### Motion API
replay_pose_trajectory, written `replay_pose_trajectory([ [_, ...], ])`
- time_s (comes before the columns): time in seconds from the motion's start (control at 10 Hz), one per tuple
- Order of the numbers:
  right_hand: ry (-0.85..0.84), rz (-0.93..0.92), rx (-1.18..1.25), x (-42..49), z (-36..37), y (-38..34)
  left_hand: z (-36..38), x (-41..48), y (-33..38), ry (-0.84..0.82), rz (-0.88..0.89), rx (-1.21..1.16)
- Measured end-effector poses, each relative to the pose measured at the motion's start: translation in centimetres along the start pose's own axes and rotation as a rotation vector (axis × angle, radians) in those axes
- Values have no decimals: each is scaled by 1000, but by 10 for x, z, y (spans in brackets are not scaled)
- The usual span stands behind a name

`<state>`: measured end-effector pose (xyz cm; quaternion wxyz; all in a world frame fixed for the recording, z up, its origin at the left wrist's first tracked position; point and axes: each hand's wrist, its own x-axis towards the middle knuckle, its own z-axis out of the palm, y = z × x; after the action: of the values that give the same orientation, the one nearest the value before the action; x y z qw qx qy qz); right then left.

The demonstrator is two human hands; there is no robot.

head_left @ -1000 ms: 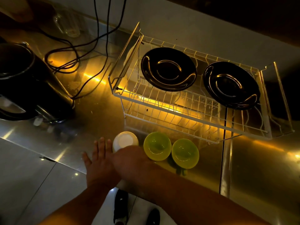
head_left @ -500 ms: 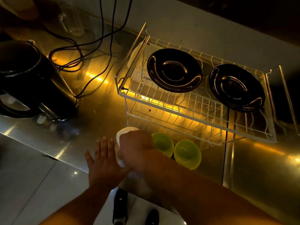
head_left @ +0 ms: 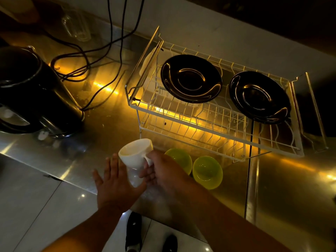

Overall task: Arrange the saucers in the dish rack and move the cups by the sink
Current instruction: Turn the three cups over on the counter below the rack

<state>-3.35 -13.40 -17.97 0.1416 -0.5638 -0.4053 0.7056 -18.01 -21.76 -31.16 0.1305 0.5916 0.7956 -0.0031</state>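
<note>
Dim, amber glare streaks the steel counter [head_left: 101, 128]; corners dark, edges perhaps warped

A black electric kettle [head_left: 27, 91] stands at the left of the steel counter [head_left: 109, 135], with black cables [head_left: 101, 57] and a clear glass [head_left: 76, 26] behind it.

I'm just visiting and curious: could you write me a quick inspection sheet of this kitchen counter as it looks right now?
Surface: shiny steel counter, dimly lit, yellow light reflections.
Job's things: two black saucers lying in the wire dish rack; two green cups on the counter in front of it; white cup lifted and tilted.
Clutter: black kettle at left; clear glass at the back.
Grip: right hand holds the white cup by its handle; left hand open, beside the cup.
Cables: black cables looped on the counter behind the kettle.
Surroundings: pale floor tiles, dark shoes below.
</note>
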Motion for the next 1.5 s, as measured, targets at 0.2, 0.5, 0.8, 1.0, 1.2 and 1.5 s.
replay_pose_trajectory([
  [0.2, 76, -4, 165, 0, 19, 29, 0, -1, -1, -1, 17, 3],
  [0.5, 70, -80, 49, 19, 47, 59, 4, -4, -5, -34, 71, 81],
  [0.8, 52, 120, 323, 30, 48, 66, 5, -2, -4, -32, 40, 54],
  [1.0, 82, 64, 342, 30, 45, 72, 5, -2, -4, -40, 30, 86],
  [1.2, 23, 155, 243, 30, 43, 70, 8, -2, -5, -1, 28, 49],
  [1.5, 78, 173, 251, 33, 39, 75, 10, -1, -7, -3, 51, 65],
])
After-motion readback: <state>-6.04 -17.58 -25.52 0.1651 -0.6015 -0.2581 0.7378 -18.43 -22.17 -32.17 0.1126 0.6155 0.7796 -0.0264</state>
